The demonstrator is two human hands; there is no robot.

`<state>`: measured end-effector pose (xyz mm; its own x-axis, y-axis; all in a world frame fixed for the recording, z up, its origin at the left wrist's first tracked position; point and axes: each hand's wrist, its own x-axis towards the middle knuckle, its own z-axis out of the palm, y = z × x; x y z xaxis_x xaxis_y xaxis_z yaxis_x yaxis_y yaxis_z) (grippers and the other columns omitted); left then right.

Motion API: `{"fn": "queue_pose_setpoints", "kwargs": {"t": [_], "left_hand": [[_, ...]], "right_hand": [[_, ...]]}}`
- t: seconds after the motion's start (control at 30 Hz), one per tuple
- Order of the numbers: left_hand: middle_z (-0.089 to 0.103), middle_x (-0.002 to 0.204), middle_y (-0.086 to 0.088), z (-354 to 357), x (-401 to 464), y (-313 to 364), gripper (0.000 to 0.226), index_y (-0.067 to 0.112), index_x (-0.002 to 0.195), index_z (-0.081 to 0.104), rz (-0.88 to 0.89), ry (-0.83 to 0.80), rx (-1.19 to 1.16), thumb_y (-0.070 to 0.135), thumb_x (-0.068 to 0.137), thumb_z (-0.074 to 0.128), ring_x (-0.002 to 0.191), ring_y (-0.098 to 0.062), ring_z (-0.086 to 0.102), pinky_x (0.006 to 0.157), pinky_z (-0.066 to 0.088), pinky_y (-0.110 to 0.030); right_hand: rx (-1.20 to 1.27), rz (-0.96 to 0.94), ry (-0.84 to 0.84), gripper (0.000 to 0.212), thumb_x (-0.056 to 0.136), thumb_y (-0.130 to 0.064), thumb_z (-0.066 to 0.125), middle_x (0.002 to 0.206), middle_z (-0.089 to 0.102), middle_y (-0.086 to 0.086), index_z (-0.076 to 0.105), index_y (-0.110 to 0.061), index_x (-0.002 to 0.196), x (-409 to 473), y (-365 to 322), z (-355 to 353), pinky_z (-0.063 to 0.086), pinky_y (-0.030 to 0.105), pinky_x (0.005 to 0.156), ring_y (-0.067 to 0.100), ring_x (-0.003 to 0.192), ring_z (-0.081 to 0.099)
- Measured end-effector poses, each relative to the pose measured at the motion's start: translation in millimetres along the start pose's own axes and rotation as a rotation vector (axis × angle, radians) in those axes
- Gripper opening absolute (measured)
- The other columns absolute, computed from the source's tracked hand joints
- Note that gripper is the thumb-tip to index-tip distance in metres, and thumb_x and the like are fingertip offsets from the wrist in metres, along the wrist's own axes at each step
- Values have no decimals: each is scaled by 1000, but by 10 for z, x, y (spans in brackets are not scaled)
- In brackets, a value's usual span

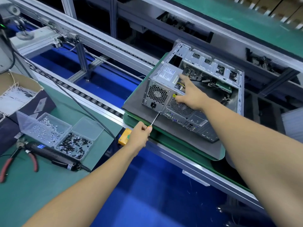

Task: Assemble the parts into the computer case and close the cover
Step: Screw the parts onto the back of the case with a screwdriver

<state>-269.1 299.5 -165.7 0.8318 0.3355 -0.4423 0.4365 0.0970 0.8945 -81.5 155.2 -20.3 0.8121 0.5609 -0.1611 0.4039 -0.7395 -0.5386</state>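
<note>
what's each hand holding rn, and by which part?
Left hand grips the screwdriver by its orange handle, tip at the power supply's rear corner. Right hand holds nothing; fingers spread on the power supply.

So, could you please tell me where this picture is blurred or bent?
Head view: the boxes at top right are smeared by motion; the conveyor rails bow from the wide lens; the computer case, both hands and the screwdriver are sharp, under even light.

Head camera looks forward and down, close over the conveyor [101,102].
</note>
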Motion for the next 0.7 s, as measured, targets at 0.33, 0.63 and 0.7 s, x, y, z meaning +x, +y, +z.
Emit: {"fn": "queue_pose_setpoints", "kwargs": {"t": [0.33, 0.63, 0.7], "left_hand": [[40, 96, 2, 309, -160, 5, 12, 16, 96, 45, 488, 444, 792, 13, 97, 56, 76, -16, 43, 47, 33, -29], [58, 74, -6, 258, -6, 46, 38, 14, 104, 42, -79, -106, -159, 49, 100, 55, 47, -13, 41, 41, 27, -24], [48, 64, -2, 261, 37, 84, 38, 12, 104, 52, -139, -140, -215, 48, 103, 42, 46, -13, 31, 42, 21, -21]], "right_hand": [[-95, -52, -7, 95, 90, -22, 64, 165, 35, -2, 6, -51, 159, -47, -18, 7, 44, 20, 46, 7, 45, 49], [-119, -58, 3, 94, 88, -26, 66, 167, 26, 2, 9, -48, 159, -26, -17, -9, 56, 46, 68, 13, 58, 59], [-119, -56, 3, 93, 89, -27, 66, 167, 25, 1, 9, -49, 159, -17, -12, -11, 56, 44, 66, 12, 60, 60]]}}
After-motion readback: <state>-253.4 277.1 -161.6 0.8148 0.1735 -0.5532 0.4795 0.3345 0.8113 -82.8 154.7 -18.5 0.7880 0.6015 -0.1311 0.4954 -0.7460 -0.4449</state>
